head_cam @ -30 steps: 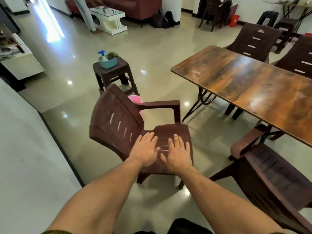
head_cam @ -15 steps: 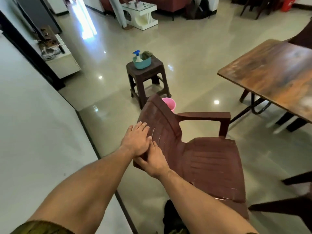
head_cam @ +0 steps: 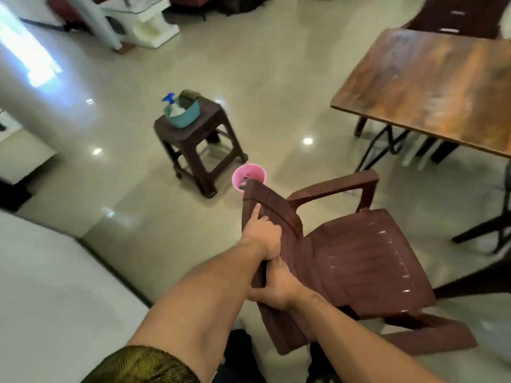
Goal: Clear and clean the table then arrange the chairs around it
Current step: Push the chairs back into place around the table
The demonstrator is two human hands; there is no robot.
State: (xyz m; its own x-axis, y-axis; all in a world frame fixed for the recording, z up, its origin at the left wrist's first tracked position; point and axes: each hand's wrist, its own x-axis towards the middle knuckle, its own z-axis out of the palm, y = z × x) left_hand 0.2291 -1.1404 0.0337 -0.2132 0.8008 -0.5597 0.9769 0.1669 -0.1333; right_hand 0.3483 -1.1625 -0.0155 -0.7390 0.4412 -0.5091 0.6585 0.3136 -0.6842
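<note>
— Where are your hands, seen from the head camera?

— Both are on the backrest of the brown plastic chair (head_cam: pixel 356 261). My left hand (head_cam: pixel 262 234) is wrapped over the top edge, fingers curled onto the front face, index finger stretched up along the slats. My right hand (head_cam: pixel 279 286) is clamped on the same edge just below, thumb on the rear side. Both are closed tight on the backrest, touching each other.

— And the chair itself?

— On the tiled floor, its seat facing the wooden table (head_cam: pixel 431 87), apart from it. A pink bucket (head_cam: pixel 249 175) sits just behind the backrest's far corner. Near it, a stool (head_cam: pixel 199 139) carries a teal tub (head_cam: pixel 184 114) with a spray bottle (head_cam: pixel 170 105).
</note>
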